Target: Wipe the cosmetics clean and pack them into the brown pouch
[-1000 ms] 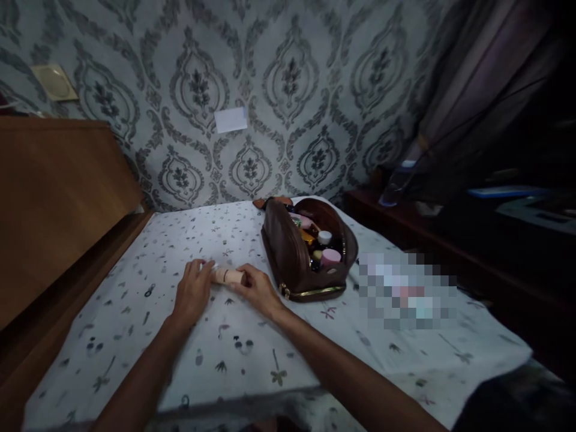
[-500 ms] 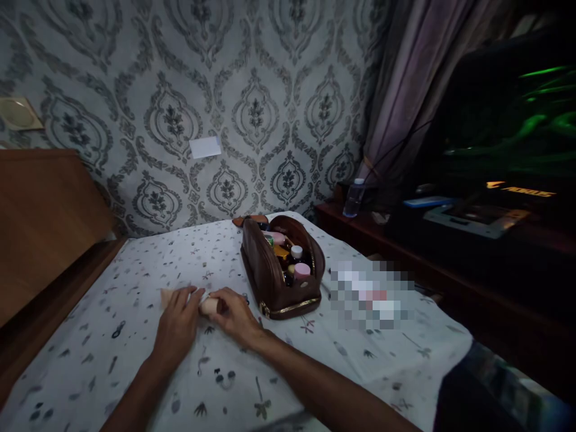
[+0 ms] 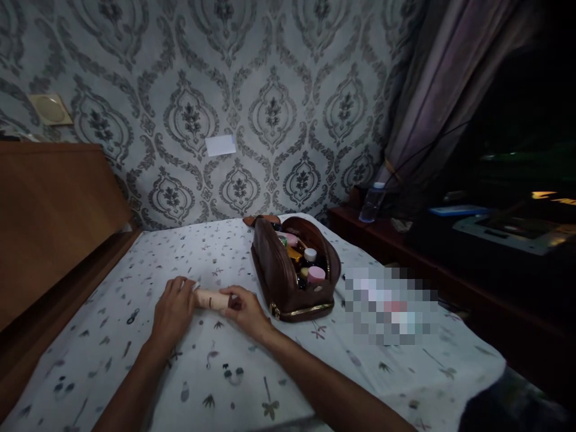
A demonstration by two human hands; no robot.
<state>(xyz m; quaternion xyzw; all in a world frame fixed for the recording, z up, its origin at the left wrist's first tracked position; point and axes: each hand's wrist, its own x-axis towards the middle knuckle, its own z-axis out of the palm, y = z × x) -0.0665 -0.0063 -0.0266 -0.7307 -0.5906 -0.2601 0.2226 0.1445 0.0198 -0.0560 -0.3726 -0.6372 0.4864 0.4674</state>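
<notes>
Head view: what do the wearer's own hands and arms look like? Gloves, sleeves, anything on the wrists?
Left hand and right hand: ungloved. Left forearm and right forearm: no sleeves in view. No watch, bracelet, cable or marking visible. Rings: too dim and small to tell.

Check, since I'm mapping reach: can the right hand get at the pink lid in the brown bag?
Probably yes: the bag stands open close by, leaving the pink lid uncovered, though the right hand grips the beige tube.
</notes>
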